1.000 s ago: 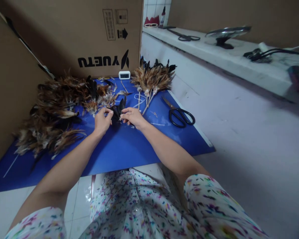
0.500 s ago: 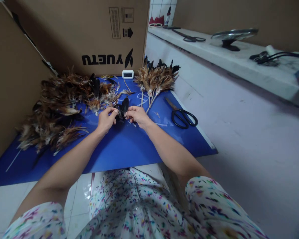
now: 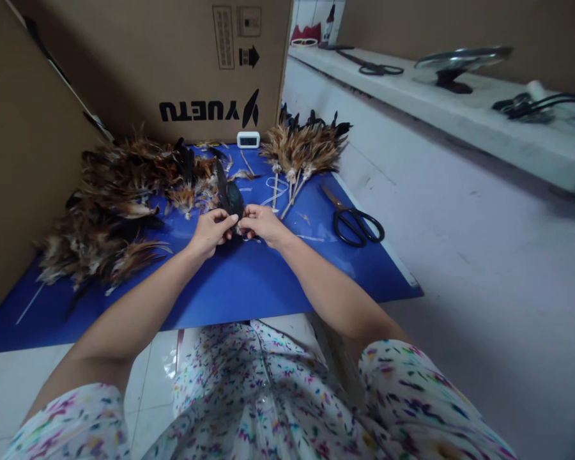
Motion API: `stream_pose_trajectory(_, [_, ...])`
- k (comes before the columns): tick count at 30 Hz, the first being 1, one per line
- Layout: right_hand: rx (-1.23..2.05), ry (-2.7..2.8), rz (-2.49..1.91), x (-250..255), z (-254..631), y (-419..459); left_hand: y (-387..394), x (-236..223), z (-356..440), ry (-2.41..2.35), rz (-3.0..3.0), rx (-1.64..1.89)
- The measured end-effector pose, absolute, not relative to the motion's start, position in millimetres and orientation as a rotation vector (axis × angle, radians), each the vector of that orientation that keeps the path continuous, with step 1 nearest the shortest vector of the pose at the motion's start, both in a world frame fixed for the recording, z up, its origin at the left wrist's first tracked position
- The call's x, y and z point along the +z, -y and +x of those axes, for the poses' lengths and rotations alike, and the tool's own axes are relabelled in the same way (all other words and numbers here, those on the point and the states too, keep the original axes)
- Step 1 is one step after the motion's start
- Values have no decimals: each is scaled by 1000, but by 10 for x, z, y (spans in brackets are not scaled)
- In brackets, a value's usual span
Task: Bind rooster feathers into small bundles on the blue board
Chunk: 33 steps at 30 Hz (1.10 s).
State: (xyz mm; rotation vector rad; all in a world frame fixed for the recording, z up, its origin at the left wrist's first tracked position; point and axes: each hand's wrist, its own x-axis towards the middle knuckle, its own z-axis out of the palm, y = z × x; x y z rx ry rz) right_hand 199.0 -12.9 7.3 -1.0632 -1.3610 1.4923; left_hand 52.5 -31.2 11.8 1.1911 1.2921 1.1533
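Note:
A few black feathers stand upright between my hands over the blue tabletop. My left hand pinches them at their lower end, thumb against fingers. My right hand is closed in a pinch at the same base, where a bit of pale fluff shows. Behind and to the left lies a big heap of brown feathers. Beyond my right hand rest several brown feather bunches with black tips, tied on thin sticks. White string lies loose beside the sticks.
Black-handled scissors lie at the table's right edge. A small white digital clock stands against the large cardboard box. On the right, a ledge carries another pair of scissors, a glass lid and black cables.
The black feathers have turned more upright and now show their length above my fingers. My left hand has shifted right, closer to my right hand. The view has tilted slightly.

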Motion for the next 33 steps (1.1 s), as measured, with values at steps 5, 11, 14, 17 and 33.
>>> stream_pose_trajectory(5, [1466, 1336, -1094, 93, 1990, 118, 295, 105, 519, -1296, 1184, 1210])
stream_pose_trajectory(11, [1443, 1256, -1134, 159, 2025, 117, 258, 93, 503, -1236, 1135, 1256])
stream_pose_trajectory(14, [1442, 1202, -1156, 182, 2032, 114, 243, 88, 491, -1226, 1128, 1265])
stream_pose_trajectory(17, [1388, 1178, -1156, 179, 2049, 93, 228, 74, 471, -1220, 1151, 1268])
stream_pose_trajectory(33, [1488, 1162, -1036, 155, 2041, 113, 249, -25, 453, -1241, 1626, 1291])
